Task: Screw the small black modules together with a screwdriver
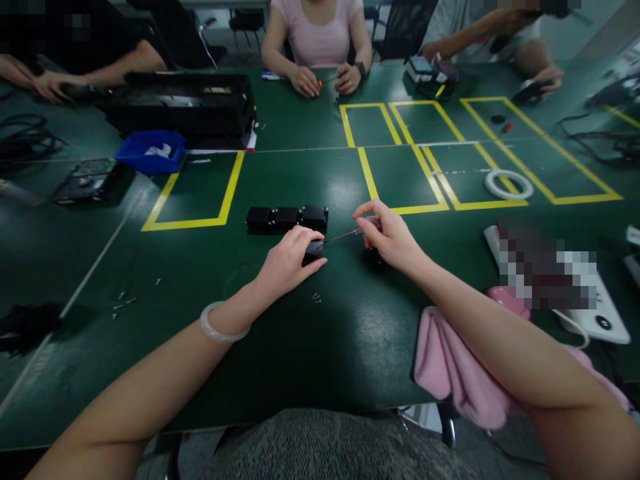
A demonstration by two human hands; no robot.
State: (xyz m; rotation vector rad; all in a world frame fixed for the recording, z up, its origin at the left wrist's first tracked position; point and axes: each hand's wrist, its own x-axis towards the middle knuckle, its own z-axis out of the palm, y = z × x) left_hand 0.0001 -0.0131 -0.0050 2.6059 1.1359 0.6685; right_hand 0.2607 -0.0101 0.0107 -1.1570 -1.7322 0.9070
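Note:
My left hand is closed round a small black block on the green table. In my right hand is a thin screwdriver, pinched by its handle, with the shaft pointing left. Its tip reaches the right side of the block; whether it sits in a screw is too small to tell. Just behind stands a row of black blocks with small metal bits at their corners. Another dark piece lies partly hidden under my right hand. Loose screws are scattered in front of the block.
More screws lie to the left. A blue bin stands by a long black case. At right are a white tape ring, a pink cloth and a white power strip. Several co-workers sit across the table.

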